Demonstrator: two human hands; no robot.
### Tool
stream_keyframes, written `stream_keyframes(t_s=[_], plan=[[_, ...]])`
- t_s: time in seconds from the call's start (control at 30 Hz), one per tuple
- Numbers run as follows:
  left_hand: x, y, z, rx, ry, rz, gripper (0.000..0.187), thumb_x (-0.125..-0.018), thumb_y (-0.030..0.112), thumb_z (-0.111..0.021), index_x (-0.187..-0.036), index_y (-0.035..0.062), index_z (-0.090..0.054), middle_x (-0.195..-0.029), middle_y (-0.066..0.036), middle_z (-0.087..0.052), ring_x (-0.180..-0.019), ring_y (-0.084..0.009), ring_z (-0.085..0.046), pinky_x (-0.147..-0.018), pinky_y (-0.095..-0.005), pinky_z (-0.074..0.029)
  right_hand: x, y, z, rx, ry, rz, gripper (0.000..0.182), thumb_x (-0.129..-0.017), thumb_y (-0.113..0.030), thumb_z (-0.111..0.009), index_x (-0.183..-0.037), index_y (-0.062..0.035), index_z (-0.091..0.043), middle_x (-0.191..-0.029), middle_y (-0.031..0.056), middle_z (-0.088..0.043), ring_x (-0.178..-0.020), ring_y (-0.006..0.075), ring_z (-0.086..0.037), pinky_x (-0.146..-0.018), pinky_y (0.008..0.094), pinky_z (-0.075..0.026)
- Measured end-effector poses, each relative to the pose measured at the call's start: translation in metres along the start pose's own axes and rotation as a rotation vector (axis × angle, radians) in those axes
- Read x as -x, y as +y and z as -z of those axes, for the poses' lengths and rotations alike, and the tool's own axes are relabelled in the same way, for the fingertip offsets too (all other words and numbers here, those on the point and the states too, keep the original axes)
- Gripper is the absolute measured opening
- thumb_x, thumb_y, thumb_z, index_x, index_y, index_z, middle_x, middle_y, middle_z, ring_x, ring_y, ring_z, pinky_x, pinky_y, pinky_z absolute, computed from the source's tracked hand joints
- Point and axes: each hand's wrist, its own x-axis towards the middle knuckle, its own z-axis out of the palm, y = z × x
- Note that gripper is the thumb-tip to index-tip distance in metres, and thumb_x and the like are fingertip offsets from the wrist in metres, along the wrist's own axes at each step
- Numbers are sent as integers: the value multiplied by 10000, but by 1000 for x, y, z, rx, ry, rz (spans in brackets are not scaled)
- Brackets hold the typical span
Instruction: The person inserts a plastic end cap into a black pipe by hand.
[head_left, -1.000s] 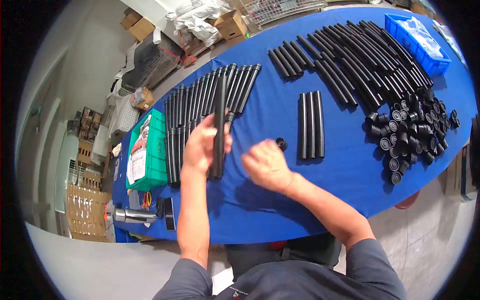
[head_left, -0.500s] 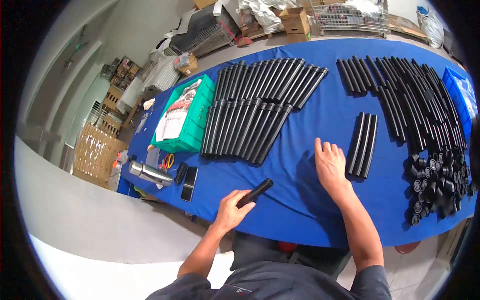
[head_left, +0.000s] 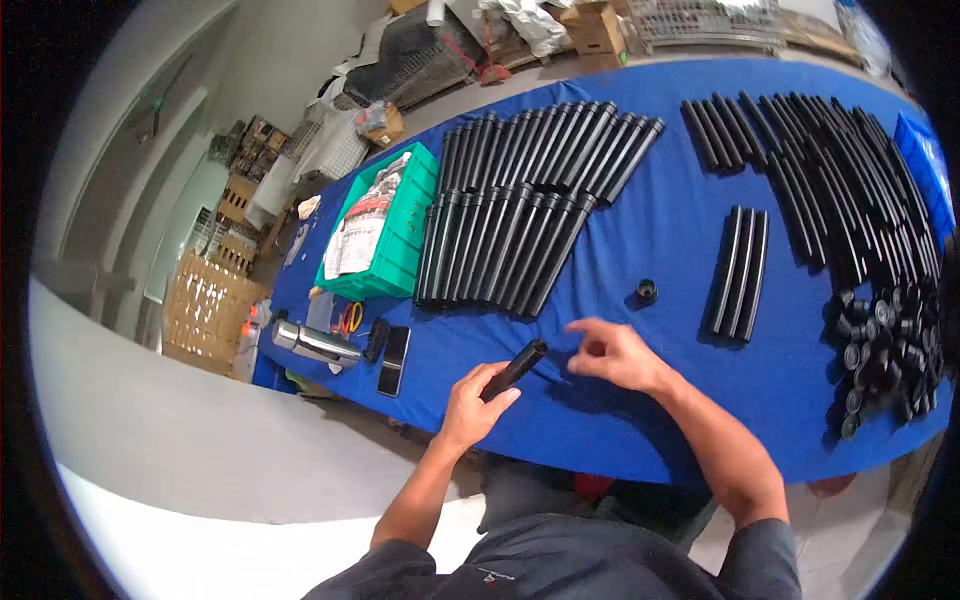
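My left hand (head_left: pixel 474 408) is wrapped round a black tube (head_left: pixel 516 370), whose upper end points up and to the right over the near edge of the table. To its right, my right hand (head_left: pixel 618 356) hovers with nothing visible in it; the index finger reaches toward the tube's end, and the fingers are partly curled and slightly blurred. A single black cap (head_left: pixel 647 291) rests on the blue cloth just beyond my right hand. Three black tubes (head_left: pixel 740 275) lie side by side farther right.
Two rows of capped black tubes (head_left: pixel 500 250) lie beside a green crate (head_left: pixel 395 255) with paper in it. At right are many loose tubes (head_left: pixel 840 180) and a heap of black caps (head_left: pixel 880 350). A steel flask (head_left: pixel 315 343), scissors (head_left: pixel 351 317) and a phone (head_left: pixel 394 360) sit at left.
My right hand has moved left and nearer, toward the held tube, its fingers curling. The single cap now shows where that hand was. My left hand keeps its grip on the tube.
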Motion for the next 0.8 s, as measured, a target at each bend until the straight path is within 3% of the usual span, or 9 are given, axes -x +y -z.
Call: stream_keyframes(t_s=[0.03, 0.07, 0.13, 0.33, 0.47, 0.67, 0.8], plan=[[-1, -2, -1, 89, -68, 69, 428, -861, 146, -798, -1218, -23, -634, -991, -82, -689, -886, -145, -646, -798, -303, -524, 2, -1, -5, -206, -181, -31, 763, -848, -121, -786, -1503, -3, -412, -802, 38, -637, -767, 114, -612, -733, 315, -517], [-2, -4, -3, 178, -134, 143, 434, -876, 152, -790, -1233, -26, -617, -1013, -79, -694, -905, -137, -645, -815, -300, -525, -1, 8, -12, -294, -251, 68, 746, -887, -95, -744, -1541, -43, -390, -859, 23, -609, -742, 84, -564, -660, 282, -491], [-4, -7, -9, 253, -207, 143, 434, -898, 159, -773, -1247, -27, -594, -1037, -75, -686, -918, -134, -640, -837, -296, -523, 6, -11, -12, -353, -313, -37, 743, -894, -105, -746, -1552, -92, -399, -865, 9, -608, -734, 80, -559, -639, 272, -495], [-14, 1, -14, 252, -365, 176, 410, -888, 178, -763, -1204, -49, -633, -1069, -82, -682, -1000, -164, -637, -898, -329, -517, 2, 6, -7, -463, -470, 19, 614, -890, -142, -730, -1474, -153, -540, -835, -4, -638, -690, 88, -580, -579, 262, -494], [-22, 7, -8, 107, -459, -10, 434, -899, 228, -744, -1193, -72, -636, -1112, -129, -647, -1047, -214, -615, -944, -347, -484, 2, 11, -3, -402, -558, 41, 540, -893, -134, -717, -1420, -147, -599, -835, 2, -662, -711, 87, -595, -604, 260, -506], [-27, 10, -1, 213, -585, 126, 431, -925, 228, -711, -1202, -91, -629, -1134, -126, -612, -1080, -235, -595, -952, -347, -466, 1, 13, -4, -489, -634, -33, 572, -902, -96, -706, -1453, -161, -568, -902, 16, -696, -697, 100, -588, -652, 266, -508], [-22, 4, -6, 365, -525, 240, 406, -922, 181, -721, -1225, -67, -615, -1097, -109, -622, -1034, -225, -607, -976, -354, -470, 3, 10, -2, -525, -612, -62, 585, -913, -108, -704, -1474, -135, -538, -889, 19, -682, -737, 108, -598, -673, 271, -517]])
